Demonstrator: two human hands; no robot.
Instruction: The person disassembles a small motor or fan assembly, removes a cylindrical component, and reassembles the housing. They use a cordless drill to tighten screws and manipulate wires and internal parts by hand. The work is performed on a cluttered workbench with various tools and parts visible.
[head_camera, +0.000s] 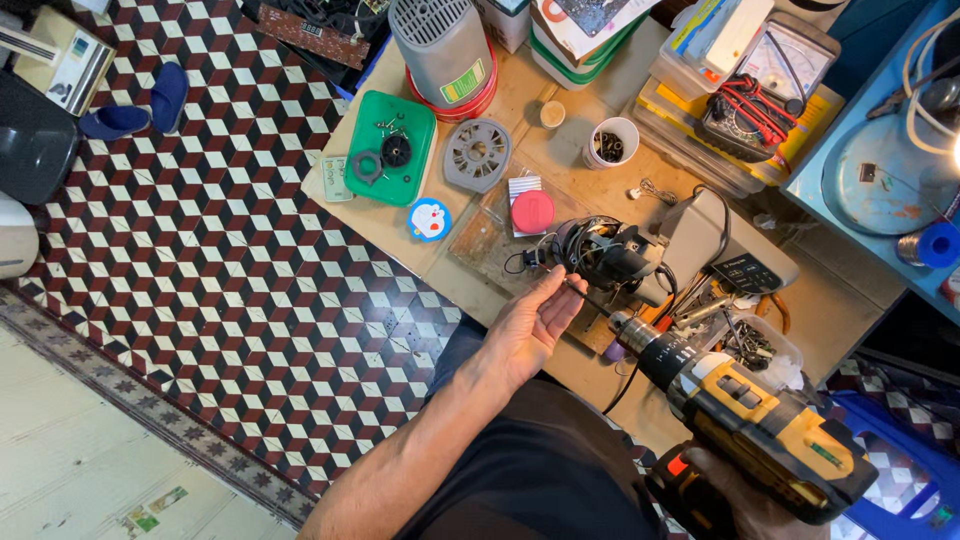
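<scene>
On bench, black wire-tangled motor (600, 250)

A worn wooden workbench (560, 150) carries a green plastic tray (393, 150), a grey vented plastic disc (477, 155), a white cup (611, 142) and a red round lid (533, 211).

a small repair workshop set up in a home: a cluttered wooden workbench (560, 150) at twelve o'clock carries an analog multimeter (765, 85), a cup of screws (610, 143) and fan parts (478, 155), with patterned floor tiles (220, 260) at nine o'clock.
</scene>
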